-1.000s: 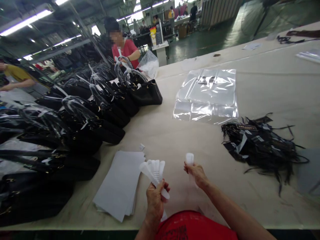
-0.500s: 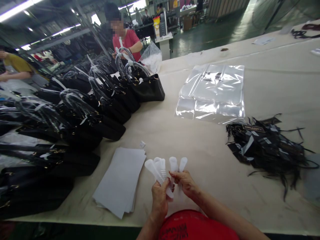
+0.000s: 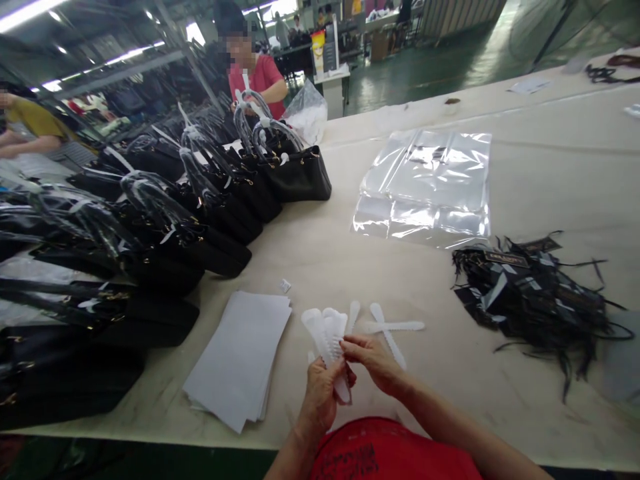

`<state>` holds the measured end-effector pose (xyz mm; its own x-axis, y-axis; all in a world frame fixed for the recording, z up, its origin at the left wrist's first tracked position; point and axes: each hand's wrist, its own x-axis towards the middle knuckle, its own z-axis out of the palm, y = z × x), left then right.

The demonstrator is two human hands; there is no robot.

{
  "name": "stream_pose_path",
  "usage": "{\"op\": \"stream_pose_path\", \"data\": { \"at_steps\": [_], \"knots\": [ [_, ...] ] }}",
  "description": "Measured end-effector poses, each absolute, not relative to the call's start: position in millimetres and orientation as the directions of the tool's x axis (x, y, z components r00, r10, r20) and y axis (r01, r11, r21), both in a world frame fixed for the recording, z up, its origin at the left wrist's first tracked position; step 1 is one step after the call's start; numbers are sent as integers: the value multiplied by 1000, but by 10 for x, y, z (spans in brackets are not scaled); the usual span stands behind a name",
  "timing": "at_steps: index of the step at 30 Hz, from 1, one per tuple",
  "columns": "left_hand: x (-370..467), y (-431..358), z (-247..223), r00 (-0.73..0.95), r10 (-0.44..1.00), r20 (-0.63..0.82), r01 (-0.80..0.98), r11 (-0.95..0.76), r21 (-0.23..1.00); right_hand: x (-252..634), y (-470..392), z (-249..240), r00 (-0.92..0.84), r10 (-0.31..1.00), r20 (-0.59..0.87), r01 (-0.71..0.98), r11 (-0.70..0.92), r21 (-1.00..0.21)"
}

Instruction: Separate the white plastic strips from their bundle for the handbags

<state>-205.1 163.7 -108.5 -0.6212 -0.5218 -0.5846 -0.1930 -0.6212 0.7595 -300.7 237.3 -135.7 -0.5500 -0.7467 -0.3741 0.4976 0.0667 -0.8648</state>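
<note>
My left hand [image 3: 321, 390] is closed around the lower part of a fanned bunch of white serrated strips [image 3: 325, 330] with rounded ends. My right hand [image 3: 377, 363] has its fingers bent in against the right side of this bunch, thumb and fingertips partly hidden. Just beyond the right hand, loose white strips [image 3: 397, 327] lie on the table, two of them crossed. To the left of the hands is a stack of white paper sheets [image 3: 240, 360], slightly uneven at the edges.
Rows of black handbags [image 3: 295, 177] with plastic-wrapped handles fill the left side. Flat clear plastic bags [image 3: 425, 177] lie further back. At right is a heap of black tags with cords [image 3: 530, 287]. A person in red [image 3: 265, 83] stands behind the handbags, another person in yellow [image 3: 35, 127] at far left.
Strips that were near my right fingers now lie loose on the table, some crossed. My right hand has moved against the bunch in my left hand, which stays gripped.
</note>
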Motion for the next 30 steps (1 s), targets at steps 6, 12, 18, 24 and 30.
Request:
{"op": "stream_pose_path", "data": {
  "at_steps": [6, 12, 18, 24, 30],
  "knots": [
    [-2042, 1699, -1169, -552, -543, -633, -205, -648, 734, -2813, 2238, -1379, -513, -699, -498, 686, 15, -728],
    [-2033, 1709, -1238, -504, -619, -603, -199, -596, 778, -2832, 2221, -1412, -549, -633, -545, 716, -20, -698],
    [-2053, 1661, -1196, -485, -608, -628, -205, -619, 758, -2878, 2242, -1420, -572, -611, -547, 709, -33, -704],
    [-2005, 1555, -1132, -396, -702, -592, -176, -575, 799, -3221, 2378, -1488, -677, -486, -553, 668, -90, -739],
    [-2024, 1635, -1203, -518, -627, -581, -184, -582, 792, -2991, 2302, -1376, -462, -688, -560, 754, 28, -656]
  ]
}}
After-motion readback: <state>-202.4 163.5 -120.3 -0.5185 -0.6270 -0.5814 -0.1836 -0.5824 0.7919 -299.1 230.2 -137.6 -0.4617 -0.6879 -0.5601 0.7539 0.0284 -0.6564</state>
